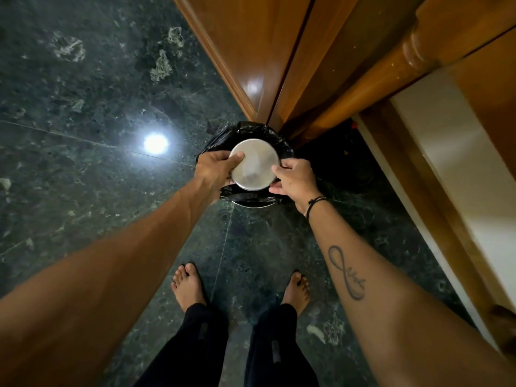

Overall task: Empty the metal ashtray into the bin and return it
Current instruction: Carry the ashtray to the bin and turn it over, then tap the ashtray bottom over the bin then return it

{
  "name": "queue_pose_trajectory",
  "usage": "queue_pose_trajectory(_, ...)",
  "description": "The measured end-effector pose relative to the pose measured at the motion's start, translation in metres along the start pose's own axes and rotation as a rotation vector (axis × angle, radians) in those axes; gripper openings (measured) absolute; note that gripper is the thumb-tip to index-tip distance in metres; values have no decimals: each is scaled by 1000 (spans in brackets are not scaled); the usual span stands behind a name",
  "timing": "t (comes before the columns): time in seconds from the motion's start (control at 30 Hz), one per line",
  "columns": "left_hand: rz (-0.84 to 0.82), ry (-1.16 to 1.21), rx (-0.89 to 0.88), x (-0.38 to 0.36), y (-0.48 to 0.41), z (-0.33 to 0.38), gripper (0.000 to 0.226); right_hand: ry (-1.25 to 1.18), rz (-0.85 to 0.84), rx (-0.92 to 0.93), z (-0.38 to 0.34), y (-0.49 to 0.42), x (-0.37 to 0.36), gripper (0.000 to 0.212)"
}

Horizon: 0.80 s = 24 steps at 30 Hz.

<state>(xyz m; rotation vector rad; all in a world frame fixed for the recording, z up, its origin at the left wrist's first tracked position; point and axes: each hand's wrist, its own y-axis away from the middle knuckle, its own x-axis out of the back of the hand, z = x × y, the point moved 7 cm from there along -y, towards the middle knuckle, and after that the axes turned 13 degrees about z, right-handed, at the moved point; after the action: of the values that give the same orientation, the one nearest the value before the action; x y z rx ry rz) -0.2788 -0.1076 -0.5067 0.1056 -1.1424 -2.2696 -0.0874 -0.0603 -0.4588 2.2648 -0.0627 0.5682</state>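
The round metal ashtray (254,164) is turned upside down, its flat silver underside facing me, directly over the bin (252,129). The bin is small, lined with a black plastic bag, and stands on the floor against the wooden corner. My left hand (216,170) grips the ashtray's left rim, thumb on the underside. My right hand (293,180) holds its right rim with the fingertips. The ashtray hides the bin's inside and whatever is in it.
Dark green marble floor (97,135) spreads to the left with a bright lamp reflection (155,143). Polished wooden panels (251,51) and a turned post (377,76) rise behind the bin. A white ledge (452,174) runs along the right. My bare feet (190,286) stand just before the bin.
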Motion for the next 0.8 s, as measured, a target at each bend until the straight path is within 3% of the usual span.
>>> queue_pose_trajectory(0.17, -42, 26, 39, 3, 0, -9, 16, 135, -10, 199, 6, 2, 3, 54)
queue_pose_trajectory(0.27, -39, 57, 48, 5, 0, -13, 16, 555, 143, 742, -7, 27, 11, 78)
queue_pose_trajectory(0.37, -38, 92, 71, 5, 3, -16, 19, 735, 245, 1159, -25, 73, 8, 92)
queue_pose_trajectory(0.5, -41, 161, 112, 0, 7, -17, 25, 803, 306, 1254, -24, 93, -2, 102)
queue_pose_trajectory(0.67, -29, 192, 149, -2, 14, -12, 22, 1064, 117, 1223, 5, 61, -20, 115)
queue_pose_trajectory(0.8, -60, 235, 167, -2, 13, -15, 19, 955, 212, 1315, -8, 72, -14, 100)
